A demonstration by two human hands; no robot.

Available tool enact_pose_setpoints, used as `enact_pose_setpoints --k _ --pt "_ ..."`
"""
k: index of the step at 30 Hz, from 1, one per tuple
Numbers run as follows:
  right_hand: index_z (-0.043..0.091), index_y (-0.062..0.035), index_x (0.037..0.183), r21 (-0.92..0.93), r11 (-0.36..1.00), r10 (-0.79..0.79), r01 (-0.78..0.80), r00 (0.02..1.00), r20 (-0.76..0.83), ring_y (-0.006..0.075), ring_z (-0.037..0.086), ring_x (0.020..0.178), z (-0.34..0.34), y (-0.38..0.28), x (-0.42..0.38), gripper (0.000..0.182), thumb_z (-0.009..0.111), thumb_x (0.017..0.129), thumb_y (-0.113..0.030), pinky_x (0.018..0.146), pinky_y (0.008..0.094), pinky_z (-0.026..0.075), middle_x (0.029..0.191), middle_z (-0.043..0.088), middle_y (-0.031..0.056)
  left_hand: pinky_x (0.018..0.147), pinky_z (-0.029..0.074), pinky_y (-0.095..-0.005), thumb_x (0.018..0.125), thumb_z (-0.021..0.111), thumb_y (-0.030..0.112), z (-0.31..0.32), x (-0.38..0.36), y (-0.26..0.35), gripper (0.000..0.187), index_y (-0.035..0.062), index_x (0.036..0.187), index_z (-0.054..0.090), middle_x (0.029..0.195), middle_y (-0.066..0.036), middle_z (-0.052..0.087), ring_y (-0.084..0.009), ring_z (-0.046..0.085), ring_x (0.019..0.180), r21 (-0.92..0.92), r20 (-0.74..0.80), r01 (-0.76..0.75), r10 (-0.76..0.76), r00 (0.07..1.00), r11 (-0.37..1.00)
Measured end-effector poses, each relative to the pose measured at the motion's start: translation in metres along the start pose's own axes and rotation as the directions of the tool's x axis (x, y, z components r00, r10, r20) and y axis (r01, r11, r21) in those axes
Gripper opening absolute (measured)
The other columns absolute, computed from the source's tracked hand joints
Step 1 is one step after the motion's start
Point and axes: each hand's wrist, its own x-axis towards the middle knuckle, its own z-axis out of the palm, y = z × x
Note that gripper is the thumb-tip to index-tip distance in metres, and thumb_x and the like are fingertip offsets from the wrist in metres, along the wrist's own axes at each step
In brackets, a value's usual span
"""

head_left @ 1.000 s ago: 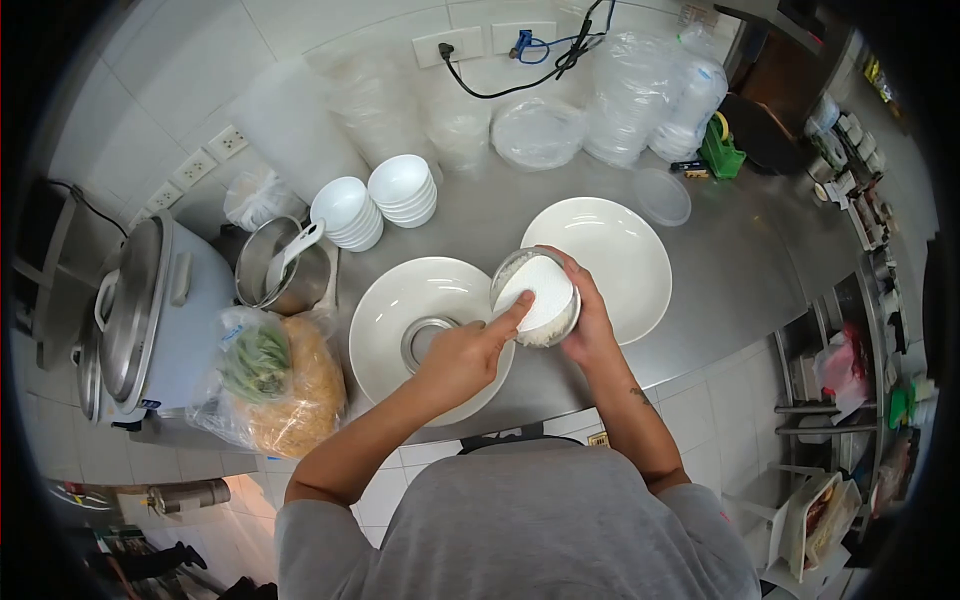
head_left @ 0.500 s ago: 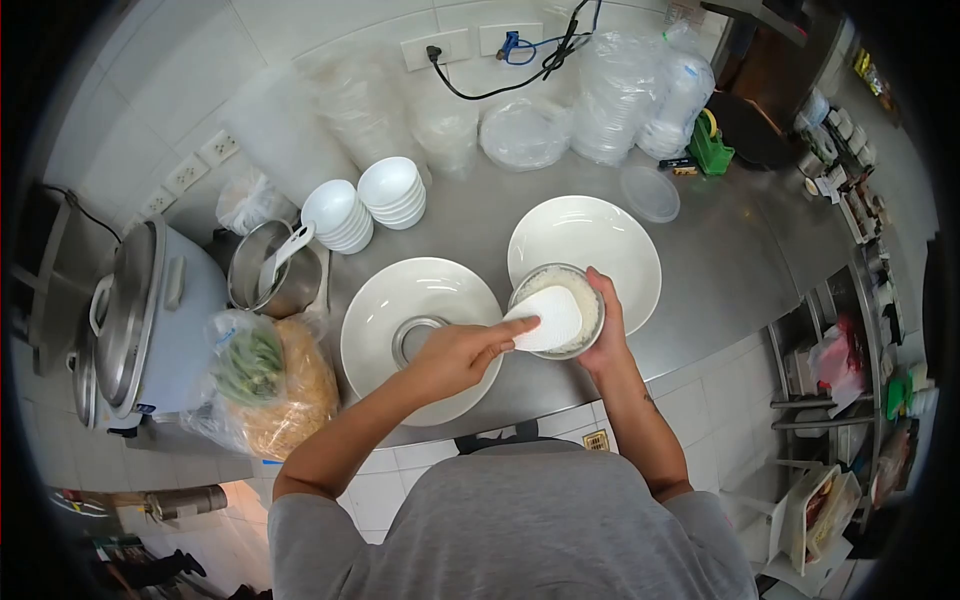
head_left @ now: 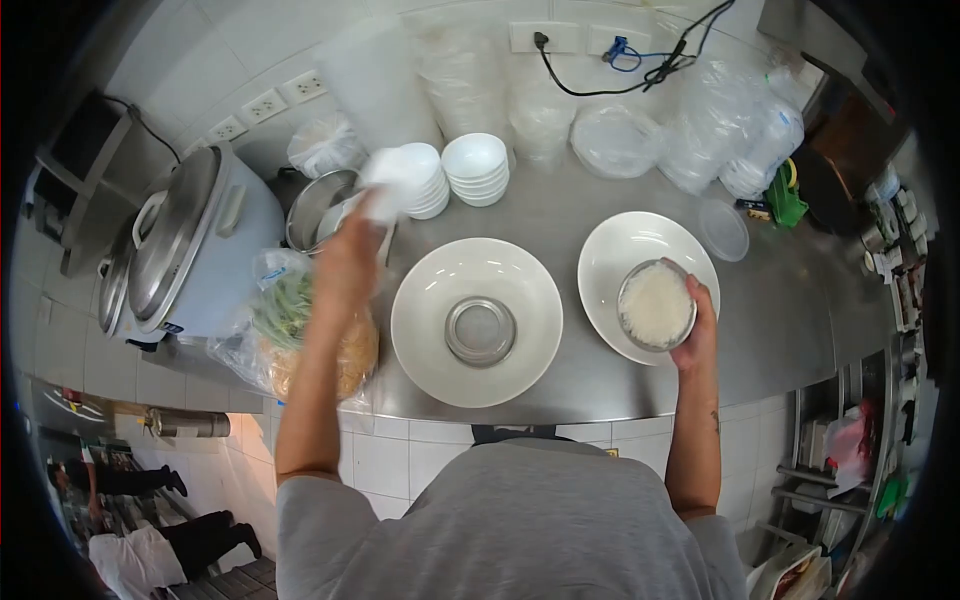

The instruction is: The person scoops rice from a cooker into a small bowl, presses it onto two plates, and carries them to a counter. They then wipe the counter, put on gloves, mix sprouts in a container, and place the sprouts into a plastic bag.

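Observation:
My left hand (head_left: 348, 262), smeared by motion, is raised near the metal pot (head_left: 305, 215) and closed on the handle of a white rice paddle (head_left: 393, 180). The paddle's blade appears in front of a stack of white bowls (head_left: 430, 200). On the right, my right hand (head_left: 697, 335) grips a small round bowl of white rice (head_left: 656, 306) by its side. That bowl is over the front of a large white plate (head_left: 620, 235). A second large white dish (head_left: 425, 350) holds a round metal ring-like container (head_left: 480, 331) in its middle.
Rice cookers (head_left: 230, 255) stand at the left, beside plastic bags of green vegetables (head_left: 285, 310) and orange-brown food (head_left: 350, 355). Wrapped plastic containers (head_left: 700, 125) line the wall. A clear lid (head_left: 724, 230) and green tape dispenser (head_left: 787, 197) lie at right. Other people (head_left: 140, 555) are at lower left.
My left hand has swung left with the rice paddle, away from the rice bowl. My right hand still holds the bowl, now farther from the left hand. The camera view has shifted.

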Motion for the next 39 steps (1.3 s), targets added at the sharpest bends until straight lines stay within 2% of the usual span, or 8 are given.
enact_pose_setpoints --k 3,8,10,12,18,24,29,39 --pt "0.055 -0.0048 0.124 -0.270 0.962 -0.031 0.034 0.999 0.014 0.0241 0.055 0.113 -0.020 -0.017 0.008 0.046 0.061 0.083 -0.025 0.096 0.0346 0.044 0.121 0.058 0.0127 0.066 0.050 -0.0497 0.089 0.054 0.016 -0.002 0.039 -0.109 0.050 0.0230 0.136 0.040 0.080 -0.022 0.065 -0.0402 0.062 0.070 0.473 -0.127 0.177 -0.132 0.983 0.863" --pt "0.055 -0.0143 0.126 -0.897 -0.084 -0.341 0.434 0.833 0.436 0.0339 0.047 0.120 -0.031 -0.009 0.018 0.057 0.073 0.073 -0.027 0.098 0.0430 0.041 0.128 0.051 0.0150 0.083 0.049 -0.0394 0.087 0.060 0.020 0.001 0.057 -0.126 0.056 0.0208 0.139 0.040 0.109 -0.020 0.060 -0.0312 0.061 0.097 0.820 -0.165 0.194 -0.102 0.981 0.538" --pt "0.051 -0.0170 0.130 -0.850 -0.317 -0.246 0.421 0.829 0.502 0.0374 0.041 0.125 -0.033 0.000 0.018 0.068 0.077 0.069 -0.031 0.099 0.0498 0.038 0.135 0.044 0.0156 0.086 0.047 -0.0360 0.086 0.063 0.023 0.006 0.064 -0.101 0.060 0.0170 0.141 0.038 0.116 -0.016 0.055 -0.0251 0.058 0.100 0.317 -0.025 0.103 -0.100 0.995 0.943" --pt "0.047 -0.0188 0.134 -0.781 -0.468 -0.135 0.413 0.841 0.524 0.0398 0.033 0.130 -0.037 0.016 0.015 0.077 0.079 0.066 -0.036 0.099 0.0568 0.034 0.141 0.036 0.0158 0.089 0.045 -0.0336 0.086 0.065 0.025 0.007 0.053 -0.041 0.065 0.0127 0.142 0.036 0.119 -0.012 0.052 -0.0193 0.056 0.100 -0.300 0.199 0.118 -0.059 0.978 0.947" --pt "0.054 -0.0161 0.126 -0.902 -0.214 -0.325 0.374 0.844 0.427 0.0346 0.031 0.133 -0.058 0.003 -0.001 0.066 0.079 0.067 -0.033 0.104 0.0589 0.022 0.138 0.040 0.0124 0.088 0.044 -0.0313 0.080 0.069 0.021 0.022 0.001 0.134 0.075 0.0042 0.143 0.031 0.128 -0.010 0.049 -0.0173 0.054 0.106 -0.767 0.623 0.371 0.465 0.629 0.524" --pt "0.065 -0.0112 0.110 -0.871 -0.350 -0.257 0.344 0.859 0.443 0.0246 0.048 0.122 -0.063 0.003 -0.016 0.037 0.073 0.075 -0.018 0.107 0.0584 0.020 0.118 0.059 0.0055 0.084 0.047 -0.0379 0.083 0.066 0.016 -0.008 -0.056 0.206 0.075 0.0007 0.143 0.024 0.136 -0.021 0.039 -0.0289 0.049 0.113 -0.974 0.080 0.224 0.948 0.307 0.010" --pt "0.064 -0.0084 0.109 -0.833 -0.417 -0.285 0.364 0.818 0.500 0.0228 0.052 0.119 -0.065 0.016 -0.017 0.034 0.070 0.075 -0.013 0.107 0.0612 0.019 0.116 0.060 0.0061 0.085 0.048 -0.0378 0.078 0.068 0.025 0.013 -0.084 0.228 0.086 -0.0044 0.145 0.022 0.142 -0.019 0.038 -0.0289 0.048 0.115 -0.951 -0.139 0.175 0.857 0.497 -0.255" --pt "0.056 -0.0095 0.121 -0.862 -0.363 -0.231 0.353 0.862 0.450 0.0233 0.050 0.122 -0.050 0.005 -0.016 0.049 0.071 0.074 -0.013 0.108 0.0641 0.016 0.124 0.057 0.0063 0.083 0.049 -0.0377 0.077 0.067 0.018 0.022 -0.073 0.246 0.084 -0.0072 0.143 0.022 0.132 -0.021 0.046 -0.0286 0.052 0.106 -0.931 -0.037 0.326 0.932 0.360 -0.163"
